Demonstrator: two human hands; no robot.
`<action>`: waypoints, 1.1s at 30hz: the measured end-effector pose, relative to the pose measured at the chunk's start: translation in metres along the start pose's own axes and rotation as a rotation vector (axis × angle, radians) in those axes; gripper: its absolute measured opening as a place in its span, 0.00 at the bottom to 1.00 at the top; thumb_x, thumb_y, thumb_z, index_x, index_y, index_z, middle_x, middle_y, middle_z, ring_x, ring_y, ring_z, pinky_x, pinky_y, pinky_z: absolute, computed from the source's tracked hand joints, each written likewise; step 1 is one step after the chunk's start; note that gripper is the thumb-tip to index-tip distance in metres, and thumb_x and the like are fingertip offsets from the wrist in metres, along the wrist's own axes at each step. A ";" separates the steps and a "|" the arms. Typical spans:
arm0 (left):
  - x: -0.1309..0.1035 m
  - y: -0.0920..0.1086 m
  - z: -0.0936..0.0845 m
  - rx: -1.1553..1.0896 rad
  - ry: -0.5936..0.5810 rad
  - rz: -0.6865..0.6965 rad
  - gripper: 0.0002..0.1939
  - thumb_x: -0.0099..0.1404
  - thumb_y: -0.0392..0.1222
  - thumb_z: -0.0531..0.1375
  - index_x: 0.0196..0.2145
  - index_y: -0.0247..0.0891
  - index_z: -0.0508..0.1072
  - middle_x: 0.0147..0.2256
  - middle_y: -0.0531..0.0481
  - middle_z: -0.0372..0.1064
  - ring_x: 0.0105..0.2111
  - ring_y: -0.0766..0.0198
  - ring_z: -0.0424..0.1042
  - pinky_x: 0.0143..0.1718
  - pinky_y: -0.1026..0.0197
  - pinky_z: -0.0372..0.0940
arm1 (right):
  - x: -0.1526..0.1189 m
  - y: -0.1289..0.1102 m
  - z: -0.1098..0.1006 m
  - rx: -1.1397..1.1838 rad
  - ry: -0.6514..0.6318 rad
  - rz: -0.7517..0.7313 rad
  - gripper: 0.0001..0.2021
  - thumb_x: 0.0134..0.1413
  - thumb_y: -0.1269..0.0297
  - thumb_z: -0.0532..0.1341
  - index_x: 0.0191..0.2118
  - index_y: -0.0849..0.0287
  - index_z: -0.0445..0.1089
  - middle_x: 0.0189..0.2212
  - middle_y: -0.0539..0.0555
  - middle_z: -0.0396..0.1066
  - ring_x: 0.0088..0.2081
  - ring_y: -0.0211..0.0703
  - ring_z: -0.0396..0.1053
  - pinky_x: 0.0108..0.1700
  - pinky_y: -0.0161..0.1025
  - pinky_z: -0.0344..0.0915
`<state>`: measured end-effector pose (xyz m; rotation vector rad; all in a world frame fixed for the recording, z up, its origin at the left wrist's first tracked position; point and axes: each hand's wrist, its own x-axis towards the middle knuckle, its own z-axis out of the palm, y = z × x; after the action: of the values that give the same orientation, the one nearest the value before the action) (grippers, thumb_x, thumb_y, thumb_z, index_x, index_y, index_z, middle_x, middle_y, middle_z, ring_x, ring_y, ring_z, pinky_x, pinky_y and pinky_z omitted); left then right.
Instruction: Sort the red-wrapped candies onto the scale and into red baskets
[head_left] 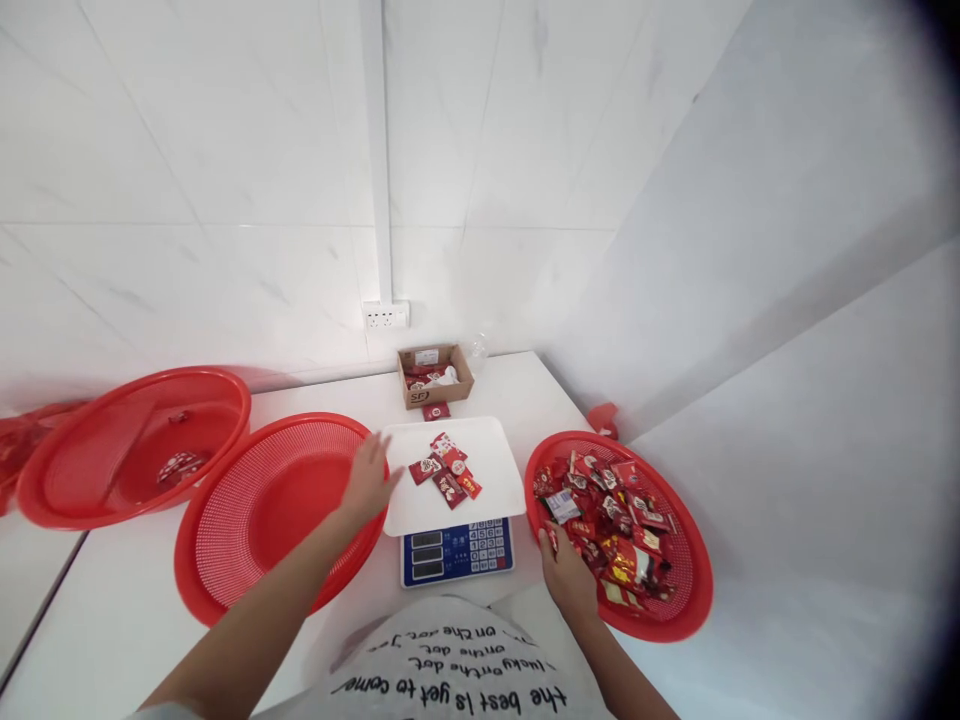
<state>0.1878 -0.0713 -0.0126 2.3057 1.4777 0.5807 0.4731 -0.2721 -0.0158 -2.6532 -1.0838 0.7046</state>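
Note:
My left hand is at the left edge of a white tray, fingers apart, with nothing in it. Several small red packets lie grouped on that tray, which rests on a blue digital scale. To the right, my right hand is at the near left rim of a red basket. Its fingers are closed on a small red packet, partly hidden by the hand. Many red and dark packets fill the basket.
Left of the scale is a red mesh basket with a bare bottom. Another red basket holding a few packets stands farther left. Behind the tray are a cardboard box of packets and a single red packet. A wall socket is above.

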 end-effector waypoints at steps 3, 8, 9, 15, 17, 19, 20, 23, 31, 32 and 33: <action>0.004 0.044 0.030 0.048 -0.278 0.193 0.33 0.61 0.54 0.53 0.61 0.45 0.50 0.64 0.44 0.39 0.63 0.51 0.38 0.60 0.43 0.41 | 0.000 0.000 0.001 0.039 0.000 -0.008 0.24 0.59 0.52 0.39 0.55 0.55 0.57 0.50 0.57 0.66 0.48 0.49 0.66 0.46 0.43 0.59; 0.016 0.068 0.055 0.186 -0.465 0.240 0.43 0.51 0.63 0.58 0.61 0.53 0.48 0.65 0.43 0.33 0.63 0.42 0.31 0.54 0.29 0.32 | 0.001 0.002 0.003 0.070 0.015 -0.008 0.24 0.58 0.51 0.40 0.55 0.55 0.57 0.51 0.56 0.66 0.49 0.49 0.66 0.47 0.43 0.59; 0.018 0.067 0.057 0.203 -0.463 0.252 0.43 0.51 0.64 0.58 0.60 0.53 0.49 0.64 0.42 0.34 0.62 0.41 0.33 0.53 0.28 0.32 | 0.002 0.003 0.003 0.069 0.018 -0.005 0.24 0.58 0.51 0.40 0.55 0.55 0.57 0.51 0.56 0.66 0.49 0.48 0.66 0.47 0.42 0.59; 0.024 0.059 0.058 0.201 -0.282 0.399 0.29 0.57 0.58 0.57 0.55 0.51 0.61 0.58 0.44 0.53 0.56 0.47 0.53 0.54 0.44 0.50 | 0.005 0.007 0.007 0.081 0.034 -0.035 0.24 0.58 0.51 0.40 0.54 0.55 0.58 0.52 0.56 0.65 0.50 0.47 0.65 0.48 0.41 0.59; 0.024 0.058 0.056 0.191 -0.256 0.420 0.24 0.60 0.53 0.56 0.53 0.48 0.64 0.54 0.44 0.57 0.52 0.50 0.58 0.50 0.49 0.55 | 0.005 0.008 0.008 0.082 0.036 -0.036 0.24 0.58 0.51 0.40 0.54 0.55 0.58 0.52 0.56 0.65 0.50 0.47 0.65 0.47 0.41 0.59; 0.024 0.060 0.055 0.172 -0.260 0.393 0.19 0.62 0.49 0.55 0.50 0.44 0.65 0.51 0.43 0.60 0.49 0.53 0.62 0.48 0.52 0.58 | 0.005 0.008 0.007 0.083 0.032 -0.032 0.24 0.59 0.50 0.40 0.54 0.55 0.58 0.51 0.56 0.65 0.49 0.47 0.66 0.47 0.41 0.59; 0.024 0.061 0.055 0.152 -0.268 0.363 0.17 0.62 0.47 0.54 0.49 0.43 0.66 0.50 0.44 0.60 0.47 0.55 0.63 0.47 0.54 0.60 | 0.005 0.008 0.007 0.083 0.030 -0.032 0.24 0.59 0.50 0.40 0.54 0.55 0.58 0.51 0.56 0.65 0.48 0.47 0.66 0.46 0.41 0.59; 0.023 0.064 0.053 0.062 -0.282 0.272 0.12 0.63 0.42 0.53 0.44 0.43 0.67 0.47 0.47 0.60 0.43 0.61 0.67 0.41 0.60 0.63 | 0.003 0.006 0.004 0.085 0.027 -0.034 0.24 0.59 0.51 0.40 0.54 0.54 0.58 0.51 0.56 0.66 0.49 0.46 0.66 0.47 0.40 0.59; 0.016 0.052 0.009 -0.197 -0.028 0.212 0.11 0.63 0.49 0.52 0.38 0.42 0.68 0.40 0.50 0.60 0.37 0.65 0.68 0.36 0.63 0.65 | 0.002 0.004 0.003 0.060 0.028 -0.031 0.23 0.59 0.52 0.40 0.54 0.54 0.58 0.52 0.55 0.65 0.49 0.44 0.65 0.47 0.39 0.59; 0.014 0.045 0.000 -0.198 0.024 0.170 0.11 0.63 0.49 0.52 0.37 0.42 0.68 0.40 0.50 0.60 0.37 0.65 0.68 0.36 0.62 0.65 | 0.002 0.004 0.003 0.056 0.028 -0.028 0.23 0.59 0.52 0.40 0.54 0.54 0.58 0.52 0.55 0.65 0.49 0.44 0.66 0.47 0.39 0.59; 0.012 0.037 -0.009 -0.190 0.069 0.130 0.11 0.63 0.50 0.53 0.37 0.41 0.68 0.40 0.50 0.61 0.37 0.64 0.68 0.36 0.62 0.65 | 0.002 0.005 0.004 0.052 0.030 -0.027 0.23 0.59 0.52 0.40 0.54 0.54 0.58 0.52 0.55 0.65 0.49 0.44 0.66 0.46 0.39 0.59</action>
<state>0.2165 -0.0750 0.0153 2.2644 1.2482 0.8072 0.4757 -0.2737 -0.0213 -2.5924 -1.0760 0.6760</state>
